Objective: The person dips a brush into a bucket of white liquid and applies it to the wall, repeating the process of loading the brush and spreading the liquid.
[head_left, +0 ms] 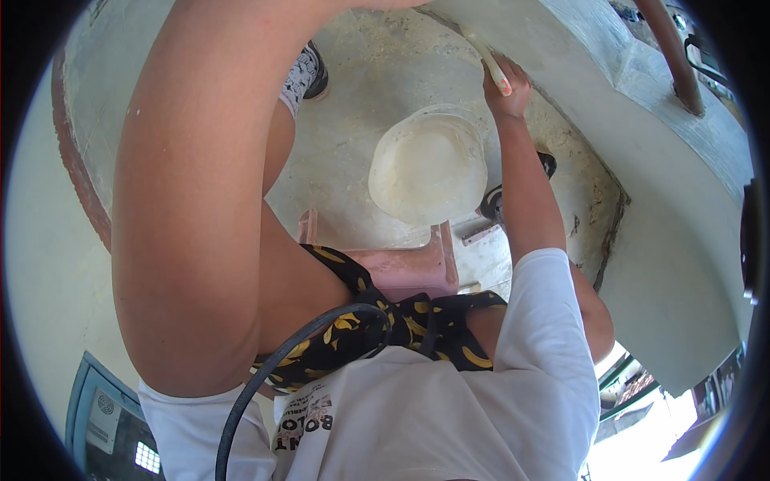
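My right hand (508,90) is closed around a slim pale handle (486,54) with orange-red marks near its lower end. The handle slants up toward the foot of the pale wall; its working end is hard to make out. My left arm (196,184) reaches up across the left side, close to the camera. Only a sliver of my left hand (389,3) shows at the top edge, its fingers out of frame. Between my legs stands a whitish bucket (427,167), coated inside with pale material.
A pink plastic stool (405,271) stands under me. The smooth pale wall (674,232) curves along the right. The stained concrete floor (353,72) spreads around my shoes. A brown pipe (675,60) stands at upper right, and a dark cable (269,373) loops over my lap.
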Demonstrator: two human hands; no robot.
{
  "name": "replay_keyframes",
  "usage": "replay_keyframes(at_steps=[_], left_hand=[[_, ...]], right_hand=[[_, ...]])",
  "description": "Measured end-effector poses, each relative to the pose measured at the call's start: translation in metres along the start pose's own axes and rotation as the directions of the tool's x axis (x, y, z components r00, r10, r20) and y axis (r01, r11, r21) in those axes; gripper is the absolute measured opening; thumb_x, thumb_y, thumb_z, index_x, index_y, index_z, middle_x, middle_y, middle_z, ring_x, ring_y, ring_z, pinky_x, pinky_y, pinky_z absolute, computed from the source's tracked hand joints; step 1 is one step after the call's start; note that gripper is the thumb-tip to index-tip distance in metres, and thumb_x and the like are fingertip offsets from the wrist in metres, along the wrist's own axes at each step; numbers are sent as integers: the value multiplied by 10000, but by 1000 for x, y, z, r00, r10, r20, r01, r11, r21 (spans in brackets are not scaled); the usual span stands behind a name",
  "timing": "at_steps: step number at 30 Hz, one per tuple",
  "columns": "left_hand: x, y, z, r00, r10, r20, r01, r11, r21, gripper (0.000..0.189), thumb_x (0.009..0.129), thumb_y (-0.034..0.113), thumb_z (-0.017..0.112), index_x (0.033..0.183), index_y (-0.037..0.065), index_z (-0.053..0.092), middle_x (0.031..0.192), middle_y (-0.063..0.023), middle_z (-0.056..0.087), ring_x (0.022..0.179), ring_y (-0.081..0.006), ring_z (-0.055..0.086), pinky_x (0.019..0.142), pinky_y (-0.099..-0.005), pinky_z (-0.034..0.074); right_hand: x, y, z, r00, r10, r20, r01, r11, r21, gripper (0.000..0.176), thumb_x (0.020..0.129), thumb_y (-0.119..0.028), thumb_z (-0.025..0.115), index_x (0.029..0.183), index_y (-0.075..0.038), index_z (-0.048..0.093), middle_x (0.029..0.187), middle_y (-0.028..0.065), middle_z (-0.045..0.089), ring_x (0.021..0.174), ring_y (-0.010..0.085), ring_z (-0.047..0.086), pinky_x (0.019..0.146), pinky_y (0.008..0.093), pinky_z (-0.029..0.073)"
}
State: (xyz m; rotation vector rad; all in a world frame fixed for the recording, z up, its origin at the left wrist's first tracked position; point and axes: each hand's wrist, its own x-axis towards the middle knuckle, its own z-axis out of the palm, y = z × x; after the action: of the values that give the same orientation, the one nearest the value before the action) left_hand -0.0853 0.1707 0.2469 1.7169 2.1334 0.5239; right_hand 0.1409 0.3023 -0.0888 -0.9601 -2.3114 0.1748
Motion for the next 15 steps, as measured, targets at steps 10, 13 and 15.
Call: replay_keyframes(at_steps=[10, 13, 15], left_hand=[[11, 8, -25, 982, 22, 187, 10, 986, -169, 349, 859, 201, 623, 1100, -51, 625, 1021, -241, 657, 961, -331, 642, 863, -385, 485], [12, 2, -4, 998, 56, -14, -57, 990, -131, 341, 859, 204, 624, 1085, -51, 627, 962, -228, 667, 905, -317, 649, 831, -384, 490], [8, 3, -13, 998, 50, 25, -45, 987, -155, 342, 859, 206, 626, 1084, -51, 626, 941, -223, 670, 883, -306, 651, 813, -379, 493]], right_hand=[[40, -4, -81, 981, -129, -147, 127, 992, -17, 153, 758, -115, 763, 898, -94, 706, 880, 83, 710, 777, 270, 683, 691, 350, 552], [44, -24, -123, 973, -159, -167, 159, 987, -11, 139, 746, -83, 773, 868, -82, 708, 867, 83, 712, 763, 259, 685, 691, 331, 555], [43, -27, -129, 964, -200, -178, 204, 979, 5, 125, 753, -68, 761, 864, -81, 704, 861, 78, 707, 757, 256, 681, 683, 335, 551]])
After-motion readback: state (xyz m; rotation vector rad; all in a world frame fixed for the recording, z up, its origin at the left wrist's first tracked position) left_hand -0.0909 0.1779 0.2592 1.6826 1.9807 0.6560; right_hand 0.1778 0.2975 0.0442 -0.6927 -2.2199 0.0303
